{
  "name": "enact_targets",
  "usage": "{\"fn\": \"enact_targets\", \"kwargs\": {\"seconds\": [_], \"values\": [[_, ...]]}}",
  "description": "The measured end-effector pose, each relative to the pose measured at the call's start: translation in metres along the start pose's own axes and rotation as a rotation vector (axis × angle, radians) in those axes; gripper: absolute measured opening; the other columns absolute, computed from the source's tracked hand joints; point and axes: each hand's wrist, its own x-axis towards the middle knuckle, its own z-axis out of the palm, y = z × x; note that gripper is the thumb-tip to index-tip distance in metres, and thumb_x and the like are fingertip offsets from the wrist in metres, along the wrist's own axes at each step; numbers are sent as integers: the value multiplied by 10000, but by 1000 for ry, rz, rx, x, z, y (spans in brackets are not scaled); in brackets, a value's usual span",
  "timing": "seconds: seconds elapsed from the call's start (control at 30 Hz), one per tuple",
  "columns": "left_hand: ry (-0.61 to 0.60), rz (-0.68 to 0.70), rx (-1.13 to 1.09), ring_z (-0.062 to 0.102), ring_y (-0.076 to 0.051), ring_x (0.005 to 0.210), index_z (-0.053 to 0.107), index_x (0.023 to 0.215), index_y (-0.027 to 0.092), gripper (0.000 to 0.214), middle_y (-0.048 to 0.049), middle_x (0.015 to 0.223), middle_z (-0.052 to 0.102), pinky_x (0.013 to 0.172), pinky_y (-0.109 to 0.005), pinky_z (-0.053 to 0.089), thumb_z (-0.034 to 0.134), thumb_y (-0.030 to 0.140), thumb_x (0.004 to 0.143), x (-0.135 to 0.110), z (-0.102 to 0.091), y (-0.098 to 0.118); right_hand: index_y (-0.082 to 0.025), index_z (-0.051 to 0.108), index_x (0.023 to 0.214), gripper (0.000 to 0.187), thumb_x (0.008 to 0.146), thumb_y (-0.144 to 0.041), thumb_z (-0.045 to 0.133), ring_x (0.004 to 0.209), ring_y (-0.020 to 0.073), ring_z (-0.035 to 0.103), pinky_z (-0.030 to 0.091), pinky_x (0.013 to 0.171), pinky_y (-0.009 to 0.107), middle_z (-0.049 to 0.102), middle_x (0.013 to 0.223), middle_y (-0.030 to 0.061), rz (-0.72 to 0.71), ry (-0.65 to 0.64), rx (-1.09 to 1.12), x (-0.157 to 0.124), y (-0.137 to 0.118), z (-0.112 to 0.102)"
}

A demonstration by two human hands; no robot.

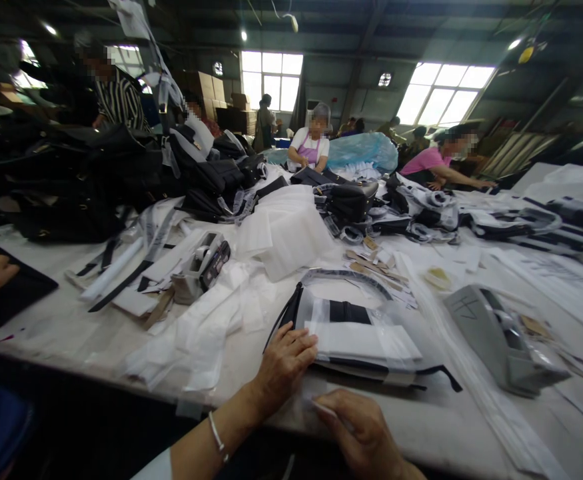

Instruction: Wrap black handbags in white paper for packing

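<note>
So we've got our left hand (282, 368) on the left end of a black handbag (350, 312), fingers laid flat and not gripping. Our right hand (358, 430) is just this side of the bag, fingers curled in; there's a pale edge at the fingertips, but we can't tell if it's pinched or what it is. The bag lies on the counter (81, 337), just beyond the right fingers. Progress-wise we'd call it pretty far along: the handle (344, 272), beyond the left fingers, has clear film on it, and a white foam sheet (364, 341) covers the bag's middle beside those fingers. As for what's left, a dark strap (450, 378) pokes out uncovered to the right of both hands' fingers, maybe unfinished. A gray tape dispenser (491, 347) sits farther right of them.
</note>
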Motion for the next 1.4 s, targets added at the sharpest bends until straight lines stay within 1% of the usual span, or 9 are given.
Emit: {"fn": "enact_targets", "kwargs": {"seconds": [0.13, 0.3, 0.43, 0.63, 0.77, 0.97, 1.13, 1.27, 1.4], "values": [[-64, -30, -34, 599, -210, 1211, 631, 1080, 220, 226, -22, 1160, 720, 1149, -491, 343, 470, 133, 946, 4, -16, 6, -237, 694, 1073, 192, 952, -194, 551, 789, 169, 715, 554, 749, 232, 756, 887, 40, 44, 59, -62, 35, 7, -20], [-194, -228, -151, 547, -298, 1276, 579, 1055, 208, 220, -61, 1111, 708, 1149, -607, 314, 636, 274, 853, 16, -32, 20, -222, 721, 856, 164, 923, -294, 590, 756, 189, 682, 516, 718, 275, 733, 810, 34, 273, 62, -115, 80, 36, -36], [-35, -351, -114, 654, -260, 1088, 544, 879, 213, 31, -27, 880, 693, 1090, -599, 388, 563, 192, 893, 21, -11, 23, -208, 678, 703, 186, 851, -265, 581, 676, 170, 621, 456, 657, 271, 673, 700, 11, 467, -97, -120, 96, 56, -35], [57, -419, -10, 673, -212, 919, 506, 783, 207, 152, -17, 784, 642, 1035, -559, 441, 472, 90, 874, 26, 12, 21, -199, 674, 726, 70, 731, -183, 606, 688, 163, 603, 435, 662, 254, 652, 703, -7, 645, -130, -96, 97, 71, -29], [22, -428, 64, 652, -188, 766, 505, 771, 209, 164, 17, 698, 599, 1014, -545, 455, 468, 101, 888, 35, 6, 22, -196, 676, 752, 91, 728, -151, 600, 698, 165, 605, 428, 677, 263, 658, 725, 1, 638, -143, -184, 95, 74, -24], [66, -164, 171, 639, -225, 1102, 614, 1062, 196, 192, -52, 1061, 709, 1144, -492, 344, 467, 158, 943, 37, 3, 42, -197, 684, 780, 88, 766, -174, 599, 698, 177, 618, 442, 669, 280, 672, 735, 6, 621, -151, -181, 93, 74, -24], [57, -73, 292, 672, -229, 980, 628, 1170, 118, 332, -98, 1082, 720, 920, -391, 514, 390, 110, 939, 19, 17, 51, -199, 680, 882, 141, 759, -165, 621, 676, 172, 618, 454, 679, 284, 666, 718, -8, 617, -124, -223, 92, 78, -21], [28, -64, 316, 669, -246, 1022, 624, 1209, 123, 362, -109, 1117, 715, 936, -404, 516, 380, 104, 942, 13, 20, 50, -190, 670, 1046, 318, 735, -132, 643, 668, 173, 616, 466, 685, 286, 654, 700, -18, 551, -55, -301, 98, 76, -19], [7, -67, 308, 659, -238, 1060, 619, 1220, 137, 355, -97, 1136, 710, 960, -407, 506, 384, 99, 955, 14, 17, 48, -190, 669, 1134, 350, 795, -277, 651, 651, 172, 620, 501, 677, 301, 696, 800, 12, 480, 153, -194, 98, 61, -56]]}}
